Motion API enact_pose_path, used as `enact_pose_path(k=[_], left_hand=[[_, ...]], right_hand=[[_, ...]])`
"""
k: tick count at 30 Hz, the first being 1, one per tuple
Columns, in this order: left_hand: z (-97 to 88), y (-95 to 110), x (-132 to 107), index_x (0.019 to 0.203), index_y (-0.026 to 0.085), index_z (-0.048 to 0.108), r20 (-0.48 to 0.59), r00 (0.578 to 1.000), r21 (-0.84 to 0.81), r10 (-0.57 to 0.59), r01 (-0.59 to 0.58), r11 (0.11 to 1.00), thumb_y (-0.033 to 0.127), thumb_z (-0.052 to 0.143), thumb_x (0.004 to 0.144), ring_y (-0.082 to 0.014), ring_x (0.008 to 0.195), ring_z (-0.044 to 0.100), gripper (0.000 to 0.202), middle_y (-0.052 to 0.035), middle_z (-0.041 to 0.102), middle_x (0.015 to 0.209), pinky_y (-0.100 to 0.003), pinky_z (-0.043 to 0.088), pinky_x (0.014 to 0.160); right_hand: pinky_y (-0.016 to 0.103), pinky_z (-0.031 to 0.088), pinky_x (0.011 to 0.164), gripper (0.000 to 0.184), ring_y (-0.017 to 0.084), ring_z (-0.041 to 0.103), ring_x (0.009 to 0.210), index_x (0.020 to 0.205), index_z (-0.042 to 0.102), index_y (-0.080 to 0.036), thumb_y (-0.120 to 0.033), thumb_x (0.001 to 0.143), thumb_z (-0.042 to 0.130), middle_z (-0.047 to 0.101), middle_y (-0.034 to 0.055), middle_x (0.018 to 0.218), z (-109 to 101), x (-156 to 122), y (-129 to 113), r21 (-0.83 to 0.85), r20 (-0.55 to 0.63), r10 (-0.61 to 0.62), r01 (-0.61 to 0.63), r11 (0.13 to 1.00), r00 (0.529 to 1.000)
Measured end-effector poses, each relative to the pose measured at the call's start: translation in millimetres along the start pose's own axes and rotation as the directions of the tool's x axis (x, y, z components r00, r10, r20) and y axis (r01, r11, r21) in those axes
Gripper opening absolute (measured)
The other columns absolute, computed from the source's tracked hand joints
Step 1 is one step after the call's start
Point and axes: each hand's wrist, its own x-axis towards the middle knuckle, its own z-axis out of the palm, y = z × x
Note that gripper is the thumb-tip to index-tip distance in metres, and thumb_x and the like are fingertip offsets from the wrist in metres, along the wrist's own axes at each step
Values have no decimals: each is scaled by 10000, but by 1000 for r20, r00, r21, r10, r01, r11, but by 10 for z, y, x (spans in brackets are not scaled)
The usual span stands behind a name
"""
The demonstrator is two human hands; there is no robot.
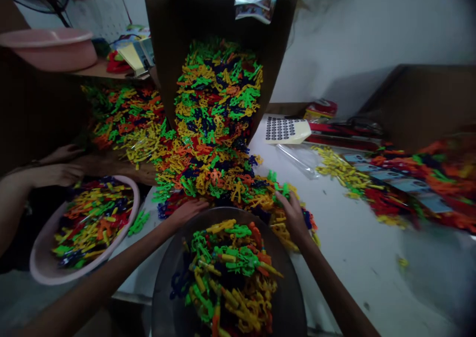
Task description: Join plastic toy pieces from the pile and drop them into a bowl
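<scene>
A large dark basin (163, 277) in front of me holds a heap of small plastic toy figures (241, 260) in green, yellow, orange and dark blue. Behind it, more of these figures (219, 108) spill out of a tipped cardboard box (273, 64) onto the white table. My left hand (191, 210) reaches into the spilled pile just beyond the basin's rim; its fingertips are partly hidden among the pieces. To the right of the basin, my right hand (292, 212) is at the pile's edge, its fingers closed around a green toy figure (283, 190).
At left, another person's hands (61, 173) are over a pink basin (136, 198) of similar pieces. A second pink basin (48, 49) stands on a shelf. A sticker sheet (286, 130), clear plastic and a further mixed pile (442, 173) lie on the table (345, 257) at right.
</scene>
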Motion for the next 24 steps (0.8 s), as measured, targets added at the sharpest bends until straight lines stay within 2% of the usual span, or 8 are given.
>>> enact_pose_path(k=[3, 8, 11, 13, 16, 17, 21, 24], left_hand=[[-48, -38, 38, 1101, 213, 639, 47, 999, -36, 27, -26, 999, 263, 477, 930, -197, 972, 628, 241, -76, 683, 1063, -251, 471, 886], [-160, -63, 74, 1096, 210, 661, 88, 992, -96, 92, -83, 992, 273, 498, 915, -220, 1102, 588, 252, -82, 645, 1217, -295, 418, 1004], [-298, 23, 211, 1062, 184, 659, -29, 1000, -236, 0, -6, 972, 364, 472, 942, -203, 1020, 611, 285, -80, 667, 1125, -279, 451, 927], [-432, 147, 328, 1037, 154, 649, -168, 970, -383, -176, 100, 918, 433, 449, 950, -193, 921, 626, 354, -79, 685, 1010, -271, 472, 852], [-663, 491, 430, 1036, 144, 658, -327, 841, -603, -432, 167, 780, 511, 476, 922, -207, 896, 623, 426, -75, 691, 964, -281, 482, 814], [-730, 658, 427, 1055, 151, 666, -337, 822, -664, -458, 138, 735, 520, 488, 914, -212, 917, 621, 433, -74, 692, 990, -282, 485, 813], [-867, 1465, 265, 1115, 176, 639, -209, 888, -887, -410, 4, 461, 491, 609, 867, -184, 833, 642, 402, -40, 681, 915, -262, 514, 735], [-878, 1943, 118, 988, 179, 638, -208, 862, -926, -462, -21, 377, 419, 705, 821, -173, 877, 652, 301, -37, 666, 938, -240, 526, 749]], right_hand=[[492, 489, 979, 401, 304, 599, 1121, 1079, 630, -240, -544, 821, 583, 630, 78, 1211, 112, -14, -293, 231, 15, 121, -121, 965, 993], [443, 575, 755, 387, 294, 674, 934, 1074, 645, -241, -542, 831, 622, 673, 74, 1160, 84, -267, -539, 367, 268, 82, -181, 912, 960], [362, 551, 660, 370, 236, 654, 785, 1048, 626, -237, -544, 841, 634, 705, 58, 1028, 13, -503, -614, 302, 368, 70, -190, 934, 927], [311, 523, 634, 377, 196, 626, 717, 1038, 591, -241, -537, 821, 678, 700, 26, 914, -11, -646, -642, 281, 374, 75, -190, 941, 925], [246, 444, 545, 367, 142, 552, 600, 954, 552, -232, -528, 805, 710, 659, -12, 776, 8, -808, -644, 307, 360, 92, -211, 928, 928], [232, 405, 513, 358, 126, 512, 561, 900, 548, -224, -526, 803, 714, 637, -21, 731, 23, -851, -640, 310, 350, 92, -208, 928, 932], [220, 338, 491, 366, 101, 425, 515, 748, 541, -203, -505, 777, 746, 519, -52, 597, 60, -1008, -672, 287, 221, 52, -117, 951, 974], [224, 400, 556, 337, 118, 490, 580, 784, 562, -201, -496, 804, 725, 543, -40, 656, 26, -1129, -778, 284, 149, 53, -94, 954, 987]])
